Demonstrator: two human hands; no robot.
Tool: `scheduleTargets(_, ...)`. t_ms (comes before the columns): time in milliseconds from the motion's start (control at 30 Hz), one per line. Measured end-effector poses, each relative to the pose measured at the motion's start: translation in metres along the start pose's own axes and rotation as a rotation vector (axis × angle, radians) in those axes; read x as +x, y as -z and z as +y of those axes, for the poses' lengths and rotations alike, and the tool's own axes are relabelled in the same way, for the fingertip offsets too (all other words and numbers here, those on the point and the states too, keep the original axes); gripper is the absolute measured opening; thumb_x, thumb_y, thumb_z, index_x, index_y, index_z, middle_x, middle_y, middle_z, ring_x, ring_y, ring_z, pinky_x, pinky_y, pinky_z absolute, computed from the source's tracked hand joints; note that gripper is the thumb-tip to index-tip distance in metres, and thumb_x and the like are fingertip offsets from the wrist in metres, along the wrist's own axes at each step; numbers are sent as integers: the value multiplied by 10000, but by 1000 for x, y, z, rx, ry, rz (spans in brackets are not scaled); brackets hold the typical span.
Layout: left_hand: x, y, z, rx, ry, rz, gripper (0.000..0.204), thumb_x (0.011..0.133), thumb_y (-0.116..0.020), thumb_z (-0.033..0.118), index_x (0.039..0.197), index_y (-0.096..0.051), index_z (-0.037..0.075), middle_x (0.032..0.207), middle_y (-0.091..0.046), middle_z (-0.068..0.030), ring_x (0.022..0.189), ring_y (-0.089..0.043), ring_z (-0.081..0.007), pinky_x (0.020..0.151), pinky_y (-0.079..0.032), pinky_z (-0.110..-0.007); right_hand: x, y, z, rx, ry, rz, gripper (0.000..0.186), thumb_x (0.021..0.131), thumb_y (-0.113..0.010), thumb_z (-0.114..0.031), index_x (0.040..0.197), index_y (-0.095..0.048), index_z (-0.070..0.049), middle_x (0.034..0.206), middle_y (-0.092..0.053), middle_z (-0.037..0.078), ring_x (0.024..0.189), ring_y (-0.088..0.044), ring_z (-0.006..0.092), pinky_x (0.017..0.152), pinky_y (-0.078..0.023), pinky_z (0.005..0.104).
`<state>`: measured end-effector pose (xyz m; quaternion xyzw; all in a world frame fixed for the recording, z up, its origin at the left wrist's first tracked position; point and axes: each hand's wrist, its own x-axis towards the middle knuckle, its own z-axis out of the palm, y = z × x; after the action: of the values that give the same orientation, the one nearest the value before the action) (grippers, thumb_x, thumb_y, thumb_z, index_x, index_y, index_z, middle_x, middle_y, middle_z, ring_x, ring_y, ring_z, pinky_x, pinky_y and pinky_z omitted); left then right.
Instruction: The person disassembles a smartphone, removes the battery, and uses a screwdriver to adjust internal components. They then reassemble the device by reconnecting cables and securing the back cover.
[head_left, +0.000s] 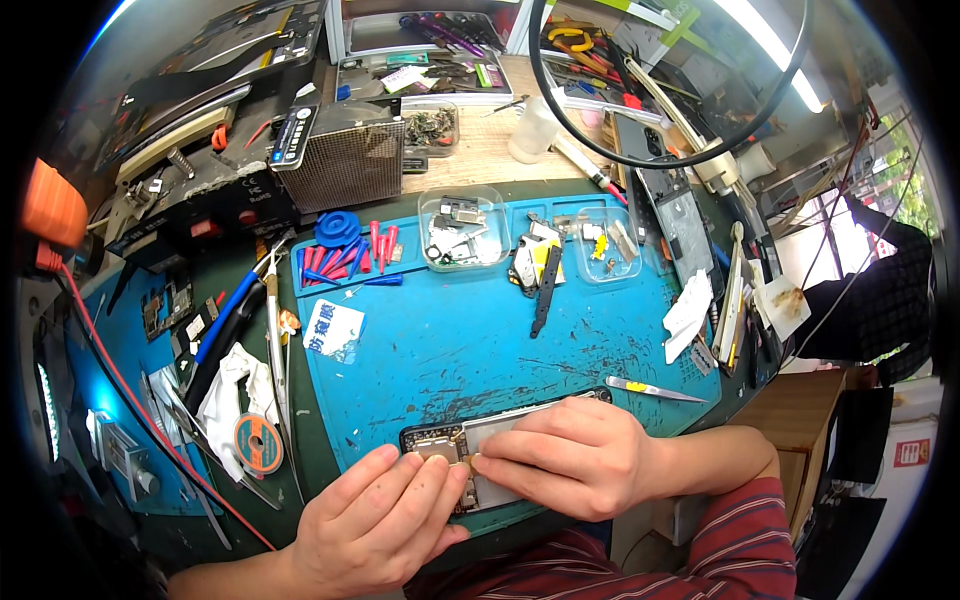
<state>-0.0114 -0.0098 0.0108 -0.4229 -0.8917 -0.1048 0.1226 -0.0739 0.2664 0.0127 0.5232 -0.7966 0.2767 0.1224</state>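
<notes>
An opened phone [489,438] with exposed internals lies at the front of the blue mat [430,340]. My left hand [385,510] grips its left end, fingers close together over the inner parts and thumb low at the near edge. My right hand [565,460] is closed over the middle, thumb and index fingertips pinched beside the left fingertips on something small, mostly hidden. Tweezers [655,390] lie just beyond the right hand. A black strip [545,290] and small clear boxes of parts [462,228] sit farther back on the mat.
Red and blue screwdrivers [350,262], pliers, a solder spool [258,445] and cables crowd the left. A metal-mesh machine [340,160] stands behind. A black hose loop [670,160] hangs overhead. Phone parts [680,250] and tools line the right. Another person [880,310] in dark clothing is at far right.
</notes>
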Motion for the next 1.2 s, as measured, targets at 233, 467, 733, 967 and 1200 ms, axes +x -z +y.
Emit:
scheduleTargets(233, 0, 1, 0, -1, 5, -6, 496, 1043, -637, 477, 1292, -798, 80, 1336, -697, -69, 1214, -635, -227, 1118, -518, -456, 1, 0, -1, -7, -16, -5, 366, 738, -741, -118, 1076, -819, -3, 1079, -769, 105, 843, -738, 191, 631, -537, 283)
scheduleTargets(467, 0, 2, 1, -10, 15, -13, 489, 1033, -649, 467, 1291, -797, 79, 1341, -691, -69, 1210, -632, -231, 1130, -509, -461, 0, 0, -1, -8, -2, -10, 414, 713, -699, -145, 1080, -771, 33, 1110, -724, 119, 891, -703, 211, 680, -541, 305)
scheduleTargets(733, 0, 1, 2, -30, 23, -18, 472, 1017, -676, 432, 1283, -790, 58, 1338, -689, -79, 1212, -634, -238, 1148, -497, -474, -1, 0, 0, 8, -3, -33, 439, 734, -710, -155, 1128, -768, 29, 1154, -721, 125, 906, -702, 217, 687, -542, 315)
scheduleTargets(967, -1, 1, 4, -29, 37, -24, 488, 1014, -677, 433, 1300, -779, 51, 1347, -680, -83, 1214, -630, -239, 1156, -485, -485, -1, 0, 0, 4, 7, -44, 455, 722, -706, -160, 1125, -773, 38, 1163, -721, 127, 912, -702, 215, 685, -535, 315)
scheduleTargets(1200, -1, 1, 6, -27, 48, -29, 459, 1005, -687, 389, 1306, -777, 55, 1358, -670, -80, 1220, -623, -235, 1162, -466, -502, -2, -2, 1, -7, 15, -41, 447, 719, -708, -167, 1111, -784, 33, 1160, -725, 122, 930, -706, 211, 677, -524, 306)
